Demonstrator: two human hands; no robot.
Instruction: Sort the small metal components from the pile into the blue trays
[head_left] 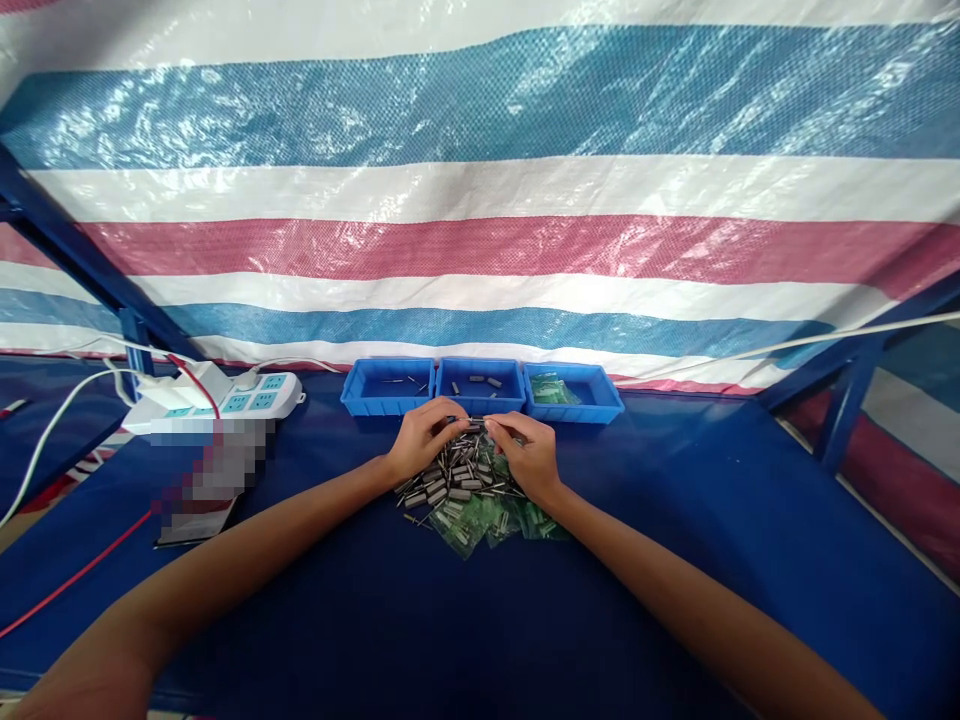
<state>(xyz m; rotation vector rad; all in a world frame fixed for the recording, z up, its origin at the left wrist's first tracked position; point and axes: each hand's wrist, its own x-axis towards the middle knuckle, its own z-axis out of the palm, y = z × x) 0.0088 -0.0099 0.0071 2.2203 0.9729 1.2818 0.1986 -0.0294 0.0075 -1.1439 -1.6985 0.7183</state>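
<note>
My left hand and my right hand meet just in front of the middle blue bin. Between their pinched fingertips is a small, thin metal piece, gripped at its two ends. Under and between the hands lies a pile of short grey metal cylinders and thin pins. Small clear bags with a green tint lie at the pile's front and right edges. Some parts show inside them.
The left blue bin holds a few thin pins, the middle one a few cylinders, the right one green-tinted bags. A white power strip with cables stands at the left. A striped sheet hangs behind the blue table.
</note>
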